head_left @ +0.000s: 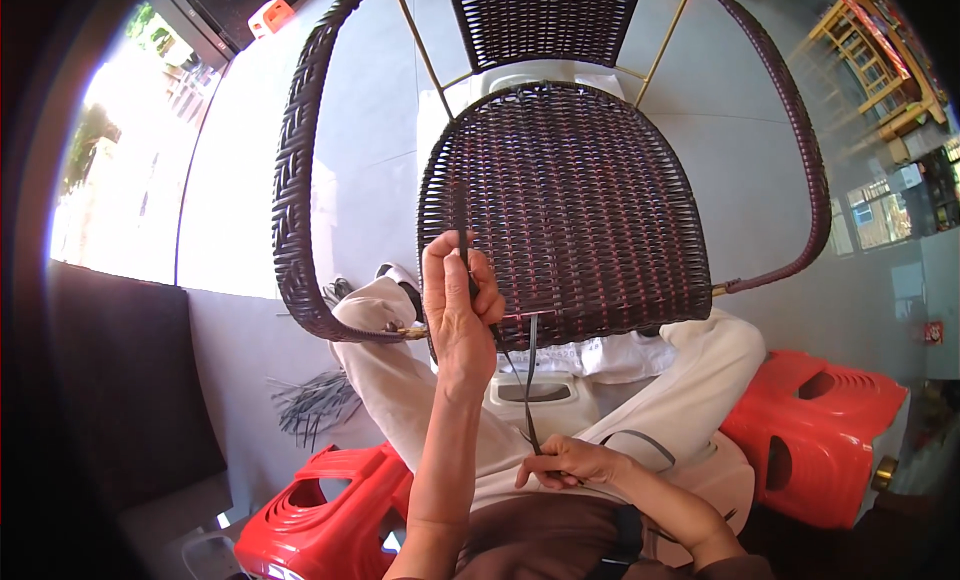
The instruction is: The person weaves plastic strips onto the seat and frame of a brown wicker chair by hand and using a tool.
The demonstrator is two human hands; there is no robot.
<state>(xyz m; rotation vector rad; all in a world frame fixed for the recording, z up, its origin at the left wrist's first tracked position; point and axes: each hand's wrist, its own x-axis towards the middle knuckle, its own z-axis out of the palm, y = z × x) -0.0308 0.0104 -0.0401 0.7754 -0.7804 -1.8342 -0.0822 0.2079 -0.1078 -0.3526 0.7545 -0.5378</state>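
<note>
A dark brown wicker chair fills the upper middle, its woven seat [570, 210] facing me between my knees. Over the seat's near left part, my left hand [460, 290] is closed with a dark flat weaving strip [463, 220] pinched between thumb and fingers. Lower, in front of my lap, my right hand [575, 464] is closed around another length of strip [529, 395], which runs up to the seat's front edge. Whether both hands hold the same strip cannot be made out. A thin metal-looking piece [530, 314] lies across the front edge.
The chair's left armrest [290, 180] and right armrest [815, 180] curve out on both sides. Under the seat stands a pale plastic stool [545, 392]. Red stools flank me, one left [330, 500], one right [820, 430]. Loose dark strips [315, 405] lie on the floor at left.
</note>
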